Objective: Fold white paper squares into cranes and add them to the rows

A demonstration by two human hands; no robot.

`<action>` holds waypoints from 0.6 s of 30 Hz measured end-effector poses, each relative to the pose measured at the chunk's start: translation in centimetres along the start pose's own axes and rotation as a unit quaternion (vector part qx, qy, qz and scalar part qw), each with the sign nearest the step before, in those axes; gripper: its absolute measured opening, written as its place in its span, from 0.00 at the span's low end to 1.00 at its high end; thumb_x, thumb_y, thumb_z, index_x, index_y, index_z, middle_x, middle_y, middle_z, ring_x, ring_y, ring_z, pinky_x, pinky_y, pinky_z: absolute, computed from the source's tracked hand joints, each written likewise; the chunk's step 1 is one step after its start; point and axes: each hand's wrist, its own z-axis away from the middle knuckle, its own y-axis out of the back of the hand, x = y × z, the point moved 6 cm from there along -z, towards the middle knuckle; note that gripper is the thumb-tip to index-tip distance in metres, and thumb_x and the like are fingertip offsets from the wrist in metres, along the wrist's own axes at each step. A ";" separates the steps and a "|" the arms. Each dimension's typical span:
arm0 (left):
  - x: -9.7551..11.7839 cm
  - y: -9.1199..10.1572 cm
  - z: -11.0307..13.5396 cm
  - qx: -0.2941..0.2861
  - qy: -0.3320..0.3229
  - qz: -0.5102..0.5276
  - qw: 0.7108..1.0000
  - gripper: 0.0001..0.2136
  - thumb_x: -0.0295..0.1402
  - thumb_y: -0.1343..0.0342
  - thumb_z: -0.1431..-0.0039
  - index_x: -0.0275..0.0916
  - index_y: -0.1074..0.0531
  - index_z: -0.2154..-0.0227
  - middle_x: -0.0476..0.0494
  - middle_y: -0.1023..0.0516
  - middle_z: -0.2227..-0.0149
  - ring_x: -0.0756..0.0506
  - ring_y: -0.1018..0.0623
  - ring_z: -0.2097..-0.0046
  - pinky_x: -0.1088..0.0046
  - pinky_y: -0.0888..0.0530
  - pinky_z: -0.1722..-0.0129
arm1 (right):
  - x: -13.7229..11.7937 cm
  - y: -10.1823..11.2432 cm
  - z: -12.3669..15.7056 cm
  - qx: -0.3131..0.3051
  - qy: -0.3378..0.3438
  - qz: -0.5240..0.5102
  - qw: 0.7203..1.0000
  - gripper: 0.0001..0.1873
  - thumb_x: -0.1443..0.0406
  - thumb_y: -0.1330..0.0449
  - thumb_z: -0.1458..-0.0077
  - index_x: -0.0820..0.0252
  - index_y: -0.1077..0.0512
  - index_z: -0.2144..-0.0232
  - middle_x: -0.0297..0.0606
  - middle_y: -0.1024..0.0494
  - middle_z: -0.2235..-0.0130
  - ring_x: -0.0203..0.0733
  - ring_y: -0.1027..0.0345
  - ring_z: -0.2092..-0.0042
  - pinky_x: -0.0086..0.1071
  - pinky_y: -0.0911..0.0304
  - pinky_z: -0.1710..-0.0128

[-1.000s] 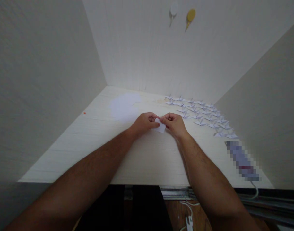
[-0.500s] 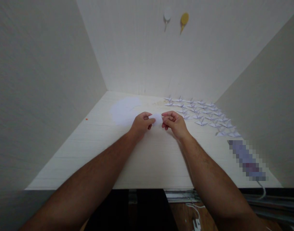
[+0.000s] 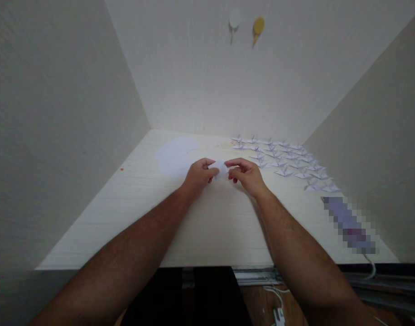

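A small white piece of folded paper (image 3: 221, 169) is held just above the tabletop in the middle of the head view. My left hand (image 3: 200, 176) pinches its left side between thumb and fingers. At the right edge, my right hand (image 3: 248, 175) has its index fingertip and thumb on the paper, the other fingers curled below. The exact folds are too small to make out. To the right stand rows of several finished white paper cranes (image 3: 283, 173). A pile of white paper sheets (image 3: 175, 156) lies behind my left hand.
The white table (image 3: 207, 226) is walled on three sides. A blurred-out flat device (image 3: 350, 226) with a white cable lies at the right front. Two hooks, one white (image 3: 234, 20) and one yellow (image 3: 258, 26), are on the back wall. A small orange speck (image 3: 122, 169) is at the left.
The paper's right side, flat and wider before, now looks bent and narrower. My right index finger has reached left over its edge. My left hand keeps its pinch.
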 end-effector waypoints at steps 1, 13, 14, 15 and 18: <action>0.0 0.0 0.0 -0.002 0.002 -0.005 1.000 0.11 0.29 0.38 0.59 0.37 0.30 0.70 0.55 0.33 0.83 0.54 0.36 0.82 0.77 0.42 0.82 | -0.1 0.0 0.1 -0.007 -0.004 0.007 1.000 0.13 0.65 0.37 0.57 0.59 0.23 0.65 0.32 0.24 0.76 0.32 0.34 0.77 0.27 0.40 0.77; 0.2 -1.4 0.9 -0.099 0.010 -0.061 0.993 0.08 0.30 0.37 0.57 0.36 0.29 0.72 0.50 0.28 0.80 0.53 0.31 0.80 0.78 0.37 0.80 | 0.4 0.0 -0.2 -0.059 -0.005 0.020 0.998 0.09 0.61 0.36 0.54 0.60 0.28 0.72 0.32 0.26 0.77 0.32 0.35 0.77 0.27 0.38 0.77; 0.1 -1.4 0.9 -0.104 0.008 -0.066 0.992 0.09 0.30 0.37 0.57 0.36 0.29 0.71 0.50 0.27 0.80 0.53 0.31 0.80 0.78 0.36 0.80 | 0.5 0.1 -0.2 -0.058 -0.010 0.026 0.998 0.09 0.60 0.36 0.54 0.60 0.28 0.72 0.31 0.26 0.77 0.31 0.36 0.77 0.26 0.39 0.77; 0.1 -1.4 0.9 -0.108 0.007 -0.073 0.992 0.09 0.30 0.37 0.57 0.36 0.29 0.71 0.50 0.27 0.79 0.53 0.31 0.80 0.77 0.36 0.79 | 0.6 0.1 -0.2 -0.059 -0.016 0.033 0.998 0.10 0.60 0.36 0.53 0.60 0.28 0.72 0.31 0.27 0.77 0.31 0.37 0.78 0.26 0.40 0.78; -0.1 -1.5 0.9 -0.116 0.008 -0.090 0.989 0.09 0.32 0.37 0.56 0.36 0.29 0.72 0.49 0.27 0.79 0.52 0.30 0.79 0.77 0.35 0.78 | 0.7 0.1 -0.2 -0.058 -0.027 0.051 0.997 0.11 0.59 0.37 0.53 0.61 0.29 0.72 0.29 0.28 0.79 0.29 0.39 0.80 0.25 0.42 0.80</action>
